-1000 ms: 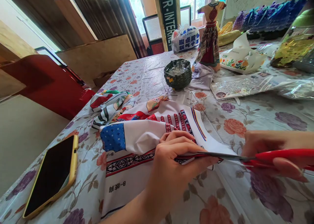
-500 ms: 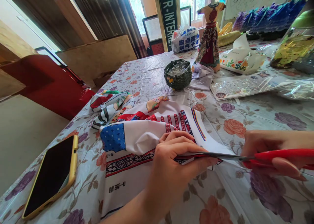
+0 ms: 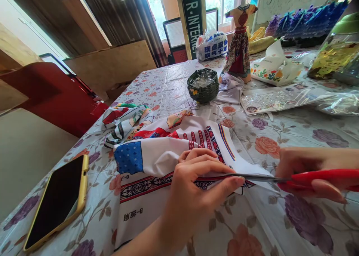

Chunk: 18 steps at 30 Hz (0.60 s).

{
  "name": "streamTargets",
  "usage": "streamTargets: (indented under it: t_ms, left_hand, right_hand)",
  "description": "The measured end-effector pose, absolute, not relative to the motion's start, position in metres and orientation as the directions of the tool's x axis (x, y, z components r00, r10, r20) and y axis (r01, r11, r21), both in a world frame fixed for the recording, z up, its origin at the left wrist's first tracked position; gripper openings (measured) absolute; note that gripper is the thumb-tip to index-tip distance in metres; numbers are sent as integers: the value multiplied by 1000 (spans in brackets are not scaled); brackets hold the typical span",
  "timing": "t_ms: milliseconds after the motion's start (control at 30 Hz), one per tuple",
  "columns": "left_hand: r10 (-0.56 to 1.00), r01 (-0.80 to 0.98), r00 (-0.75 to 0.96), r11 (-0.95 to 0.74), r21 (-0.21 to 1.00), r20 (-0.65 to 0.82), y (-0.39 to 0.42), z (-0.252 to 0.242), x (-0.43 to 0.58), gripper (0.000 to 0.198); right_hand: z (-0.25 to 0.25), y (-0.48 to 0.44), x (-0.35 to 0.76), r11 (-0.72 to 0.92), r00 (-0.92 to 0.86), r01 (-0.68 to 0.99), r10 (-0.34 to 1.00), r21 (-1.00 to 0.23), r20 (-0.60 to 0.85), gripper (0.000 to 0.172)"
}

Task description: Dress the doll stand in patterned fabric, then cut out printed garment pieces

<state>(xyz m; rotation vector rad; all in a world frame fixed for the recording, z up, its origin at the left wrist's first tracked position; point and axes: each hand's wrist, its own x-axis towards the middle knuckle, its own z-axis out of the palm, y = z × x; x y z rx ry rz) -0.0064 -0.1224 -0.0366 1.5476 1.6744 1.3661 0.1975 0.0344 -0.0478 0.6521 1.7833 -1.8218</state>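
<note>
My right hand (image 3: 311,173) is closed around the red handles of a pair of scissors (image 3: 325,178) at the right side. The blades point left along a dark patterned band on a white printed fabric (image 3: 157,157). My left hand (image 3: 196,185) pinches the fabric between thumb and fingers, right by the blade tips, which it partly hides. Printed on the cloth are a blue dotted patch, red and black bands, striped lines and some characters. Its far left part lies bunched up in folds on the table.
A phone in a yellow case (image 3: 57,203) lies at the left. Behind the fabric stand a dark green woven basket (image 3: 203,86) and a small dressed mannequin (image 3: 239,43). Tissues (image 3: 277,67) and a flat plastic-wrapped sheet (image 3: 280,99) are farther right on the flowered tablecloth (image 3: 252,218).
My left hand has shifted slightly left along the fabric, showing a little more of the patterned band near its thumb. The scissors and my right hand stay almost in place.
</note>
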Motion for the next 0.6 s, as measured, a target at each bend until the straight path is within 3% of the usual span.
streamTargets:
  t_ms: [233,400,600]
  left_hand:
    - [912,517,-225,-186,836,343,-120,-38,-7,8]
    - [910,535,-212,-198,821,357,-120,-38,-7,8]
    - [916,524,-215,-184,832,338,-121,-39,-8,9]
  right_hand:
    - [-47,34,196,-2,-770,635,-85,-772,-633,27]
    - [-49,35,196,-5,-747,665,-4,-747,-665,27]
    - [-50,35,196,-11,-789,609,-110,-793,-605,36]
